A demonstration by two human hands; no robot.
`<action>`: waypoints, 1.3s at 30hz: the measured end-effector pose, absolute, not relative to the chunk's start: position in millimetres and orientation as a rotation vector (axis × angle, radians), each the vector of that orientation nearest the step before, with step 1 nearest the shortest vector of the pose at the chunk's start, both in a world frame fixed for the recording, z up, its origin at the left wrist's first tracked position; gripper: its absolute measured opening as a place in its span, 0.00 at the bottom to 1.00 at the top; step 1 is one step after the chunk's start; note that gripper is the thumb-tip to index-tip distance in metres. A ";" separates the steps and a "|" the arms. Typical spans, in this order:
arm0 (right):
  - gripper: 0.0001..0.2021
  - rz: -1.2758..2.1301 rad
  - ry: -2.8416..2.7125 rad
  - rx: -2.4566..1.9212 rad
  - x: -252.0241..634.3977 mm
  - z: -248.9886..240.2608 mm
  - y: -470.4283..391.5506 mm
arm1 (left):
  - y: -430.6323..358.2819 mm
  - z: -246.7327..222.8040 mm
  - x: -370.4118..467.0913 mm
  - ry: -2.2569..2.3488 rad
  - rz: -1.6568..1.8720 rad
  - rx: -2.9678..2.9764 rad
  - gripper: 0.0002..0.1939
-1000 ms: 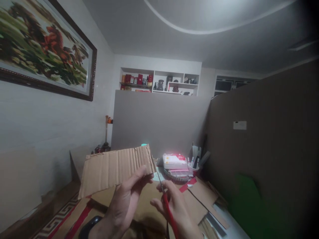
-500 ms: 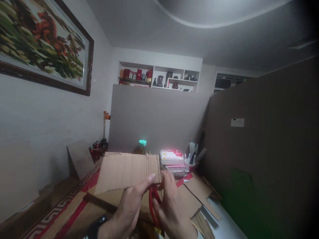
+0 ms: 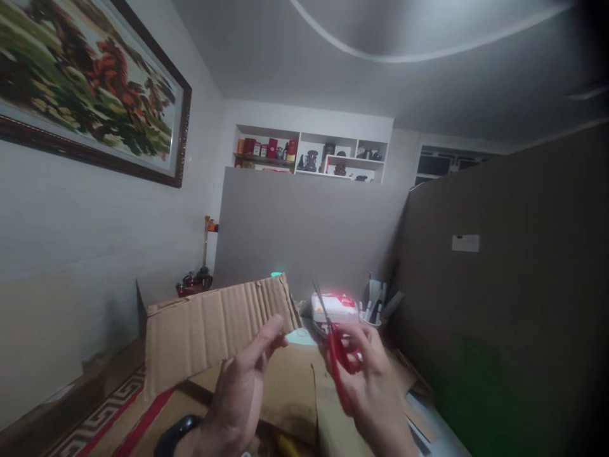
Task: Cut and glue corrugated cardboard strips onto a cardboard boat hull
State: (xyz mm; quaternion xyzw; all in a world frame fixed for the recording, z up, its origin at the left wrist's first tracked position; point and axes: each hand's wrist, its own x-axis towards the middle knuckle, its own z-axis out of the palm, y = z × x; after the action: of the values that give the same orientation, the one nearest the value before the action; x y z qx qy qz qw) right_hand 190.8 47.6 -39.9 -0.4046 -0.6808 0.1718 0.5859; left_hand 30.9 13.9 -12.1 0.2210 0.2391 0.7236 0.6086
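Note:
My left hand (image 3: 242, 387) grips a piece of corrugated cardboard (image 3: 204, 330) near its lower right edge, thumb lying over the front face. The piece is held up and slants, its right end higher than its left. In my right hand (image 3: 368, 374) is a pair of red-handled scissors (image 3: 337, 355), the blades pointing up and a little to the left. A gap separates the scissors from the cardboard. Below both hands lies more brown cardboard (image 3: 290, 387), partly hidden by my left hand.
Behind my right hand sits a white and pink packet (image 3: 333, 306), with a cup of pens (image 3: 373, 311) beside it. Grey partitions (image 3: 314, 228) stand at the back and right. Cardboard with a red stripe (image 3: 147, 419) lies at lower left.
The scissors have come away from the cardboard, moving right with my right hand, and their blades now show. The cardboard has shifted left and tilted, its right end rising.

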 end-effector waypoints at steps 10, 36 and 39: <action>0.22 1.093 -1.662 -0.797 159.5 -52.9 41.6 | 15.3 -1.4 23.2 0.519 1.746 0.553 0.05; 0.15 0.837 -1.845 -0.855 166.9 -29.0 15.4 | 9.7 -11.2 29.6 0.566 1.644 0.722 0.08; 0.16 0.811 -1.855 -0.856 167.9 -30.3 16.6 | 9.8 -11.1 29.7 0.556 1.628 0.734 0.07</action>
State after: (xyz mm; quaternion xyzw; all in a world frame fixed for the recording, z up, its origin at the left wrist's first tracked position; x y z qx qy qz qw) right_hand 167.9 16.6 -30.3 -0.3469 -0.7517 0.3287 0.4546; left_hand 29.7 9.8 -11.1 0.3156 0.2391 0.7004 0.5939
